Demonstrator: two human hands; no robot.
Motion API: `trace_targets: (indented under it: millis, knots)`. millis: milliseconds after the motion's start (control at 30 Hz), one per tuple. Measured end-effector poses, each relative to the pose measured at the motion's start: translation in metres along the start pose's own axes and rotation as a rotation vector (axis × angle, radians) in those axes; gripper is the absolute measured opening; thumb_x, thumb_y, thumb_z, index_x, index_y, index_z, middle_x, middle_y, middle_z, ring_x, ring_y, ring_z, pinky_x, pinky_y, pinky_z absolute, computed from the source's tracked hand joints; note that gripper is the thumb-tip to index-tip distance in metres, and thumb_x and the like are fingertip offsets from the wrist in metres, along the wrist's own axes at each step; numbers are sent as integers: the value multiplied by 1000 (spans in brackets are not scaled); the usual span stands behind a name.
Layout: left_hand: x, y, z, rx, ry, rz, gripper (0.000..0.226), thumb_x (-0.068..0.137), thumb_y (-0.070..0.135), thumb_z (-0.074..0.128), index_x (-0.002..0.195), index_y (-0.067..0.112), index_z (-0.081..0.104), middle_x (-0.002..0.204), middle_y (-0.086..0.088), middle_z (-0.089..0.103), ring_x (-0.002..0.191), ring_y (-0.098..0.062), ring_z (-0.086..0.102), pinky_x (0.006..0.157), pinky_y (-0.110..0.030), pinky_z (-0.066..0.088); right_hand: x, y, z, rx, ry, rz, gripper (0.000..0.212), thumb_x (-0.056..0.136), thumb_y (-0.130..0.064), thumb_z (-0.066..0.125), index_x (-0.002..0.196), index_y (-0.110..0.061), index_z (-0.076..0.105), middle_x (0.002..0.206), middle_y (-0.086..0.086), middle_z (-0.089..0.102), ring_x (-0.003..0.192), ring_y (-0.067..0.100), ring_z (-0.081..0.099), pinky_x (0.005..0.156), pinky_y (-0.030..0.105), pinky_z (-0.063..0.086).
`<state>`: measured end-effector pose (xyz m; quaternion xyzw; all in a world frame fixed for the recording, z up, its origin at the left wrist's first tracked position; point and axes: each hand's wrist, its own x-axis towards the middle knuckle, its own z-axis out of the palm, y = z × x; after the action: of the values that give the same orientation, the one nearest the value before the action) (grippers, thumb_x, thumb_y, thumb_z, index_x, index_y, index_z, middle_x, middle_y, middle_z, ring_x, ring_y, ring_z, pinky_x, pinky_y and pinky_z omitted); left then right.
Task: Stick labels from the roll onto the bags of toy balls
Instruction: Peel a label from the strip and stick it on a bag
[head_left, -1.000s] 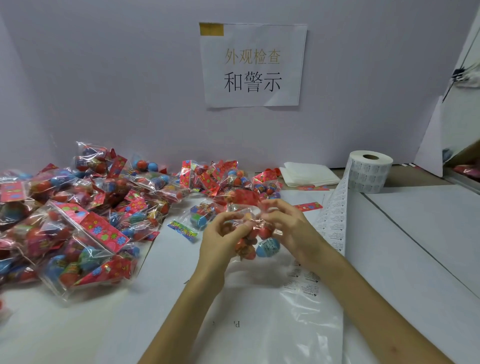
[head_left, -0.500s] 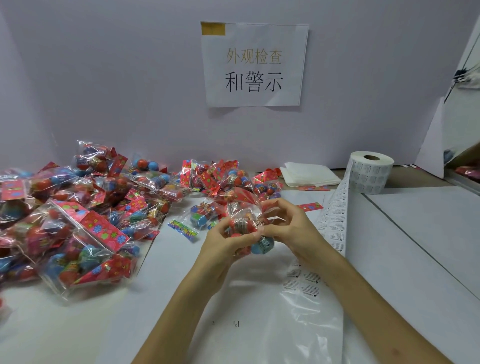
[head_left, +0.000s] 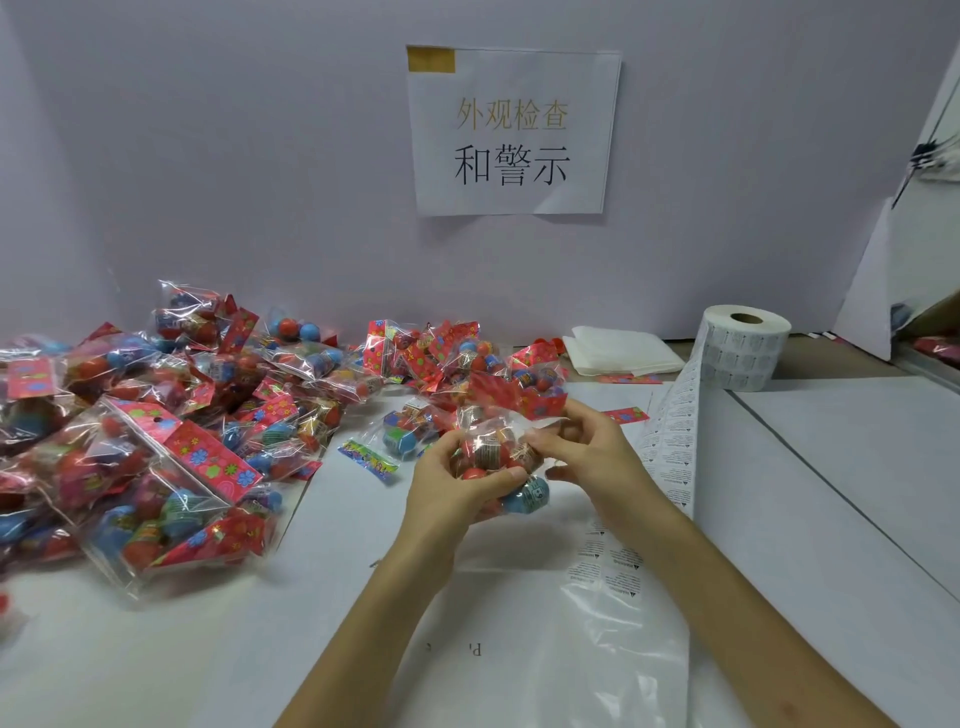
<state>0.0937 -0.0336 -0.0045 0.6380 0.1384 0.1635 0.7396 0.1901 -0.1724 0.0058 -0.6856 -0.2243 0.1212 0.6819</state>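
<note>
Blocked left by heaped bags of toy balls (head_left: 156, 441). Hemmed right by the label roll (head_left: 743, 353) and its trailing strip (head_left: 670, 447). Passable over the plastic sheet (head_left: 571, 649) and bare table (head_left: 831, 493) beyond.

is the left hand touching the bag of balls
Touching. The head view shows the left hand with thumb and fingers curled round the bag of balls, cupping it from below.

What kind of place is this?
Probably a packing or inspection bench in a small factory: a heap of bagged toy balls, a label roll with its strip pulled out, and a printed Chinese sign on the wall.
</note>
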Motion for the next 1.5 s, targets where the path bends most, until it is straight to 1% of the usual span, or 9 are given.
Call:
trace_targets:
  millis: [133, 267, 500, 667, 800, 1000, 1100, 1267, 1500]
  knots:
    - [-1, -1, 2, 41, -49, 15, 45, 75, 14, 90, 112, 23, 67, 97, 2, 79, 88, -17, 78, 64, -28, 61, 1, 0, -1, 13, 64, -55, 23, 88, -2, 74, 109, -8, 68, 85, 17, 60, 78, 20, 66, 68, 29, 61]
    - [-4, 3, 3, 46, -77, -24, 40, 76, 39, 84, 111, 25, 69, 92, 2, 79, 82, -21, 78, 61, -29, 61, -1, -1, 0, -78, 46, -103, 23, 88, -2, 75, 109, -5, 67, 82, 18, 58, 77, 23, 63, 75, 44, 61]
    - [-1, 5, 1, 22, 10, 8, 27, 85, 27, 82, 109, 28, 71, 91, 10, 79, 82, -8, 76, 58, -20, 57, -3, -5, 0, 8, -73, 9, 25, 88, -30, 75, 109, -18, 70, 93, 9, 71, 89, 17, 70, 71, 29, 56]
    - [-1, 7, -3, 38, 25, 26, 30, 83, 26, 83, 110, 26, 71, 93, 5, 79, 83, -12, 77, 60, -21, 57, -5, -5, 2, -34, -75, -75, 12, 90, -19, 75, 100, -21, 70, 73, -7, 67, 77, 9, 70, 66, 23, 55]
    - [-2, 5, -2, 54, 34, 22, 30, 81, 28, 84, 108, 28, 71, 90, 9, 79, 82, -11, 76, 58, -18, 55, -5, -5, 1, -4, -80, -124, 20, 88, -7, 75, 104, -19, 70, 78, 18, 58, 77, 17, 65, 70, 30, 60]
    - [-6, 7, 5, 31, -38, -23, 39, 84, 49, 74, 114, 24, 72, 105, -4, 77, 91, -18, 77, 67, -27, 60, -3, -4, -1, -38, -35, -149, 24, 88, -2, 74, 110, -6, 68, 59, -2, 51, 59, 9, 57, 56, 27, 51]
    - [-6, 10, 4, -15, 2, -41, 31, 95, 41, 66, 112, 16, 72, 108, -10, 75, 94, -23, 76, 65, -31, 60, -3, -5, -1, -34, -24, -108, 25, 89, -7, 74, 112, -6, 67, 69, 1, 58, 70, 15, 62, 66, 35, 57]
    - [-4, 10, 4, 20, 72, -2, 11, 95, 31, 68, 96, 23, 75, 97, -4, 76, 90, -19, 74, 62, -32, 60, -4, -7, 1, -13, -120, 30, 23, 90, -19, 75, 113, -20, 71, 103, 3, 73, 97, 20, 71, 73, 31, 57]
    - [-4, 8, 1, 81, 128, 62, 8, 94, 25, 70, 88, 19, 73, 81, 1, 76, 74, -15, 76, 54, -25, 57, -8, -8, 3, -34, -207, 34, 32, 85, -13, 81, 115, -15, 71, 108, 8, 76, 104, 25, 73, 87, 45, 61]
